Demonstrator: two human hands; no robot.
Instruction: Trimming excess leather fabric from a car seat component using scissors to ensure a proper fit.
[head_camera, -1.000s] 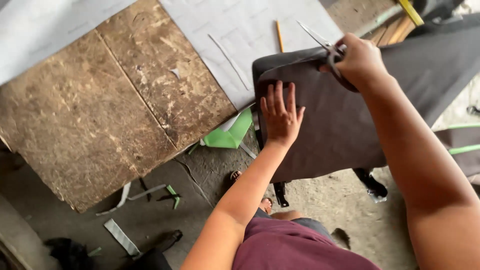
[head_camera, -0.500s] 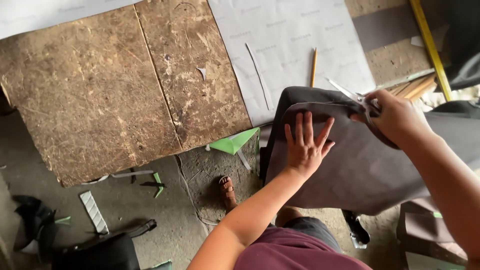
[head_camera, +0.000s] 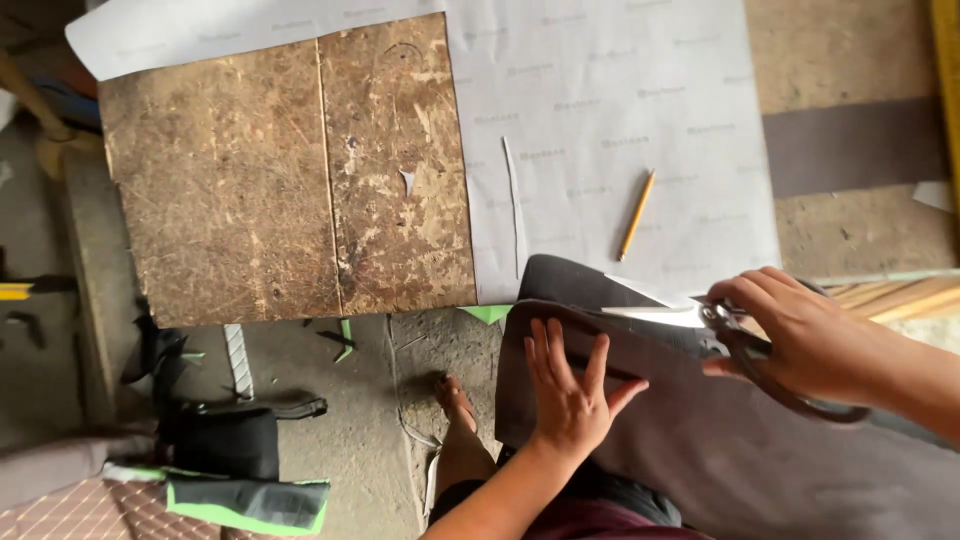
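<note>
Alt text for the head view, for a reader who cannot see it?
Seen from above, a right hand holds scissors at the edge of a dark fabric sheet while the left hand presses it flat. Behind lie a worn wooden board, grey paper and a pencil.

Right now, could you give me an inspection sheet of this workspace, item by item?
Surface: worn brown wooden table, partly covered by a grey paper sheet.
Job's things: dark grey fabric hanging over the table edge; scissors.
Clutter: pencil and a thin paper strip on the sheet; green scraps on the floor.
Hands: left hand flat on the fabric; right hand gripping the scissors.
Cables: nothing seen.
Surroundings: concrete floor, black bag, sandalled foot.
</note>
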